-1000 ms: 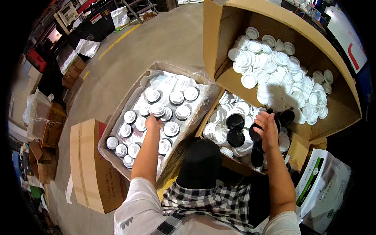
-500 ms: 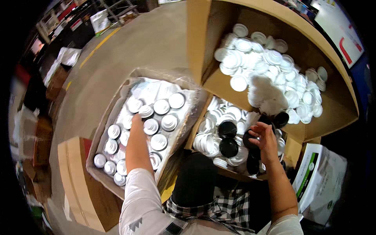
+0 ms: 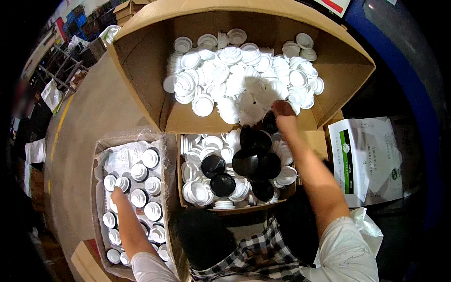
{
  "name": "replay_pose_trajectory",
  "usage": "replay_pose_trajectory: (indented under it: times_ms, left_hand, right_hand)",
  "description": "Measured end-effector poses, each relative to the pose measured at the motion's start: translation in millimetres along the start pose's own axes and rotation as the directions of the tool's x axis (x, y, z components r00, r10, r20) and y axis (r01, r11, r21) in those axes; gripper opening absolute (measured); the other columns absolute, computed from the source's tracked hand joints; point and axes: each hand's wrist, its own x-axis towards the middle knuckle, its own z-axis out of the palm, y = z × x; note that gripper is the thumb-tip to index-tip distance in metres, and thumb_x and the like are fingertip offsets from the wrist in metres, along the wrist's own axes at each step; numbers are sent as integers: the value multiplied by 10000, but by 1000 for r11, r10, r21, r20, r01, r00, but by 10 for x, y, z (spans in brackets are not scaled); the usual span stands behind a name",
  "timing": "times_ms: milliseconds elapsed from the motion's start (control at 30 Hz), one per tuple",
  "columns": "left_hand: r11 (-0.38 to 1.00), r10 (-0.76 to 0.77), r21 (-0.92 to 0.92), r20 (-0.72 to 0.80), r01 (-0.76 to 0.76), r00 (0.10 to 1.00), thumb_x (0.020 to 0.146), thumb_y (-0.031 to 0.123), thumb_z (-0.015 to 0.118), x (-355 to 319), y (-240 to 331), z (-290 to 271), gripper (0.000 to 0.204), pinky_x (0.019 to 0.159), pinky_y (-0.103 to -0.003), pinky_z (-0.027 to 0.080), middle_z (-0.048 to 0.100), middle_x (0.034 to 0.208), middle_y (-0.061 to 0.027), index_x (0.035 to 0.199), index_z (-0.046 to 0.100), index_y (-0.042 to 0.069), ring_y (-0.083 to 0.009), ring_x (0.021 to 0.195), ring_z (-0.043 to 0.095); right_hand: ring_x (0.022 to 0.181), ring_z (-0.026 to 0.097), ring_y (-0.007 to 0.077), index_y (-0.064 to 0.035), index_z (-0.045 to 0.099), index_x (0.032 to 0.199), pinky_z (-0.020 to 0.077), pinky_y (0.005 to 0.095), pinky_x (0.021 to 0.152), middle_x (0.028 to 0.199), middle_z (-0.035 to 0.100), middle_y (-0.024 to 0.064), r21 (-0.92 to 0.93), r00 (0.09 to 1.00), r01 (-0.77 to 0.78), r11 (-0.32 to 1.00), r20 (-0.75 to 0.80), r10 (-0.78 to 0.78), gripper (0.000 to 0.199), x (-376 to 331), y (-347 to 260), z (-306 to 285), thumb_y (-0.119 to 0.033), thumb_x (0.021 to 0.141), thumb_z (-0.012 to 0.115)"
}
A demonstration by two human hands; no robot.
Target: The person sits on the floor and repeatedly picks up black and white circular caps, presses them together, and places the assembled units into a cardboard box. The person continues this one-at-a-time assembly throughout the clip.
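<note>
Landmark: small brown cardboard box (image 3: 300, 141), centre of view, filled with white plastic lids (image 3: 199, 191) and round black plastic caps (image 3: 245, 162).

Right hand (image 3: 283, 114): reaching forward past the far edge of the small box, to the near rim of the large open brown cardboard box (image 3: 150, 70) lying behind it. Fingertips at the edge of the heap of loose white round plastic lids (image 3: 235, 80) in that large box, touching the nearest ones. A black cap (image 3: 268, 123) just below the palm. Finger spread not discernible; grasp cannot be told.

Left hand (image 3: 117, 196): to the left of the small box, inside a plastic-lined cardboard carton (image 3: 98, 150). Resting among upright white-capped jars (image 3: 151, 158) set in rows. Fingers extended and close together, tips touching one jar top (image 3: 110, 182). No pinch visible.

Right of the small box: white printed bag with a green band (image 3: 366, 160).
</note>
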Motion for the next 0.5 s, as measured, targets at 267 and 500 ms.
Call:
replay_pose_trajectory:
  times_ms: [267, 500]
  left_hand:
    - [566, 824, -332, 247, -755, 510, 839, 127, 612, -2367, 1369, 502, 251, 837, -321, 422, 615, 1001, -109, 1059, 592, 6, -207, 929, 551]
    - [235, 806, -531, 575, -814, -142, 780, 151, 650, -4929, 2223, 1665, 231, 788, -373, 478, 633, 958, -180, 976, 642, 29, -347, 930, 586]
  right_hand:
    - [1331, 243, 373, -285, 443, 1316, 322, 472, 1015, 1453, 220, 151, -907, 958, 275, 319, 232, -168, 649, 745, 952, -749, -31, 747, 625]
    - [1310, 292, 295, -187, 374, 1372, 262, 429, 1050, 1437, 301, 73, -114, 897, 258, 959, 397, -194, 508, 1011, 1482, -829, -139, 878, 482]
